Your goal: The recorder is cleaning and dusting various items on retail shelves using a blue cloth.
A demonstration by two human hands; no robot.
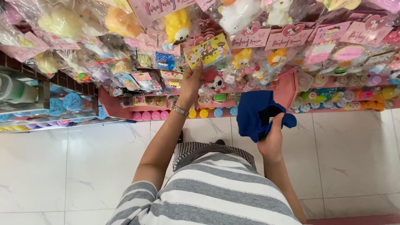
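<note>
The person's left hand (191, 83) reaches up to the toy display and pinches the lower edge of a yellow card-backed packet (208, 50), thumb on the near face and fingers behind it. The packet sits just above the fingertips, hanging among other bagged toys, so the hand closes on its bottom corner only. The card is flat, glossy and rectangular, tilted slightly to the right. A metal-link wristwatch (180, 110) circles that wrist.

The right hand (271, 141) is held lower, in front of the body, closed around a dark blue cloth (258, 112). The cloth rises from the fist and spills over it in soft, matte folds (a darker crease runs down its middle), with one flap drooping to the right of the thumb.

Above both hands hang clear crinkled plastic bags holding plush figures, among them a yellow plush toy (178, 26) and a white plush toy (237, 12), each topped with a pink card header. Below them a pink shelf (287, 89) carries rows of small round capsules in many colours. The floor (83, 166) is glossy white marble-look tile with thin grey grout lines. The person wears a grey-and-white striped shirt (212, 191).
</note>
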